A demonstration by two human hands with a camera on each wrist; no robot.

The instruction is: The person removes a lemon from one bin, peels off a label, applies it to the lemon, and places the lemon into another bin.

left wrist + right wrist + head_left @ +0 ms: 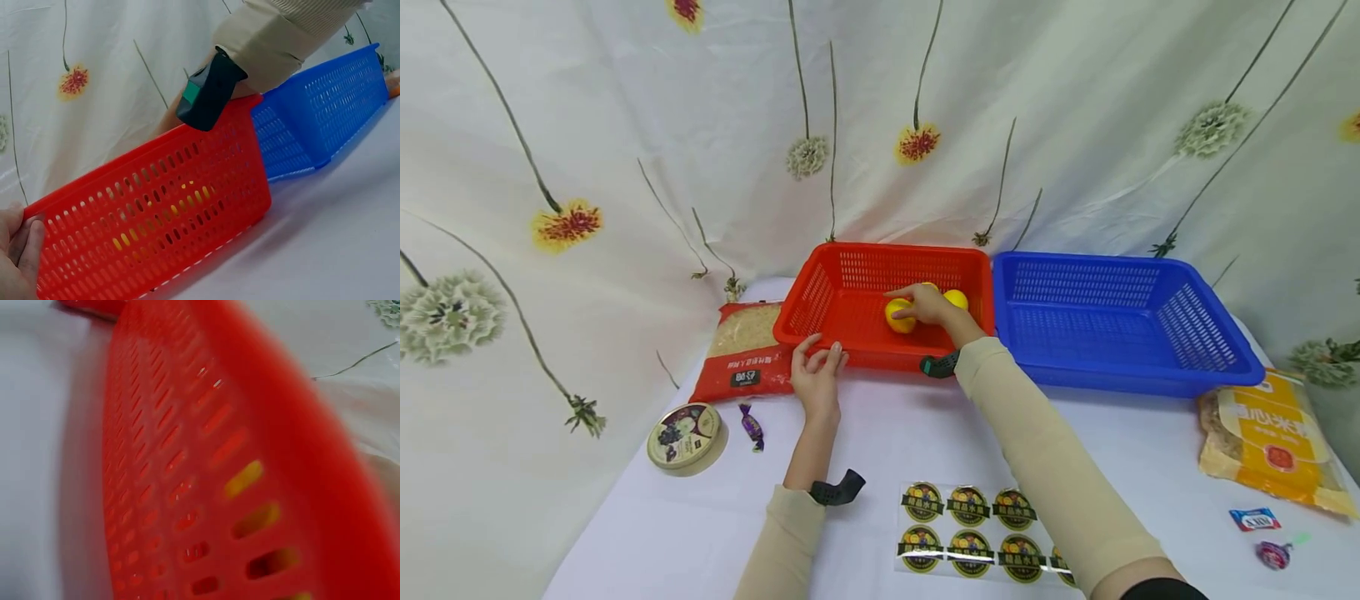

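Note:
The red plastic basket (865, 304) stands at the back of the white table. My left hand (815, 383) pinches its front rim near the left corner; in the left wrist view, thumb and fingers (31, 247) lie on either side of the rim. Inside the basket my right hand (928, 306) holds a round yellow fruit (899, 317) between thumb and fingers. Another yellow fruit (956, 300) lies just right of that hand, and a third shows partly behind it. The right wrist view shows only the basket wall (169, 462), with yellow through its slots; the hand is hidden there.
A blue basket (1075, 325) stands against the red one's right side. Left are a red grain bag (737, 358), a round tin (685, 435) and a purple candy (751, 427). Round stickers (970, 529) lie in front; a yellow bag (1273, 437) and small sweets (1255, 519) lie right.

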